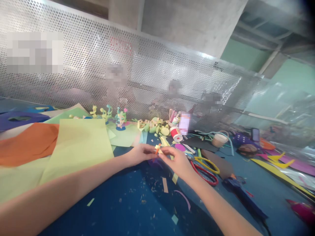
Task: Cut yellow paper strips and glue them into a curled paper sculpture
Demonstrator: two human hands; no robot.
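A tiny paper piece [157, 149], orange with pale yellow bits, sits pinched between the fingers of the left hand [140, 154] and the right hand [176, 160], both narrowed onto it. It hangs above the blue table [118, 203], just left of the yellow-handled scissors [206, 164].

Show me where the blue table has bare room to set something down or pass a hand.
The barest stretch of the blue table lies between the forearms, with only paper scraps. A second open patch sits right of the glue gun, below the yellow strip. It is crowded beyond the left hand and right hand: paper figures, tape roll, scissors, paper sheets.
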